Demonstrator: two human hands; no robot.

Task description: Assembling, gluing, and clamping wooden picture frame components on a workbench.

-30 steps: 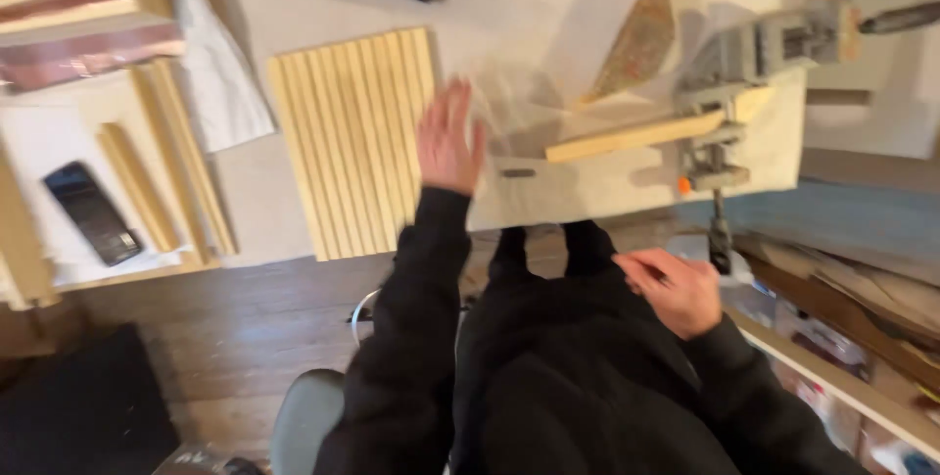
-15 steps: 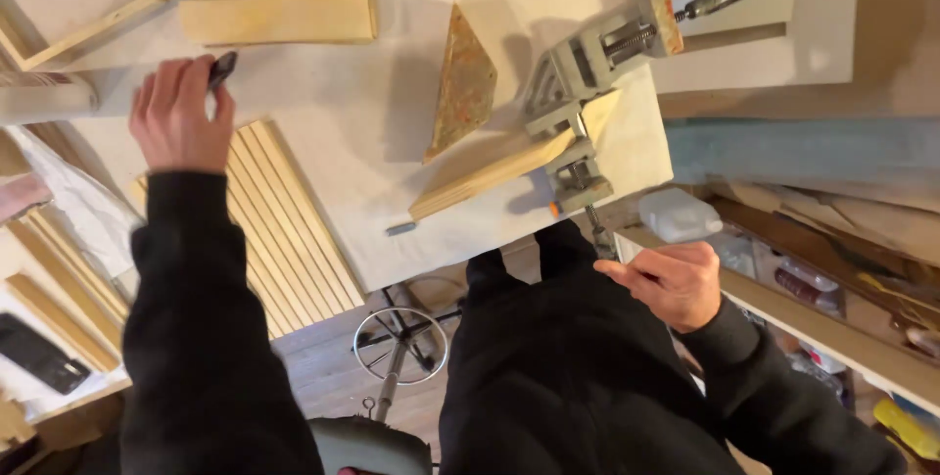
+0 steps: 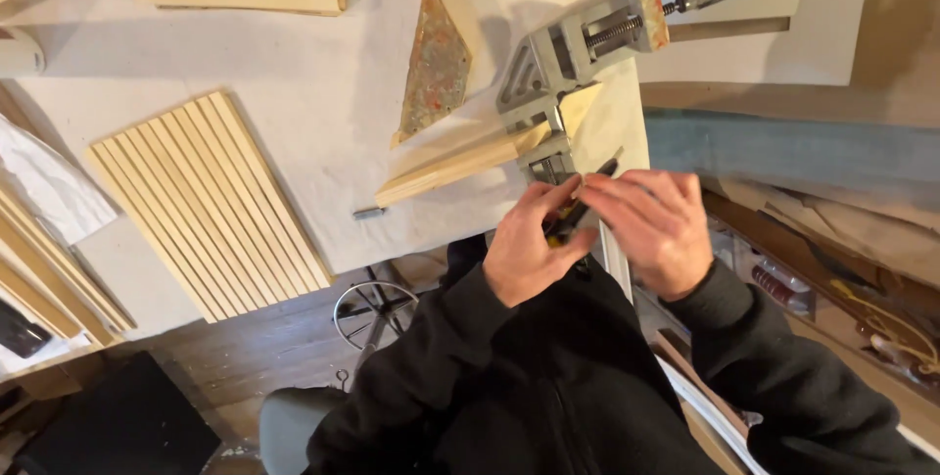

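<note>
Pale cloth-covered bench (image 3: pixel 294 73) carries a grey metal corner clamp (image 3: pixel 563 64) holding a light wooden strip (image 3: pixel 450 169); just below it, left hand (image 3: pixel 529 245) and right hand (image 3: pixel 651 225) pinch a small black-and-yellow tool (image 3: pixel 573 215) together, best steadied with both grips close.

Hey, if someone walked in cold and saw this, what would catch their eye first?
Probably the two hands, left hand and right hand, meeting over a small dark tool at the table's near edge. Just beyond them a grey corner clamp grips a wooden strip, and a panel of pale wooden slats lies to the left.
</note>
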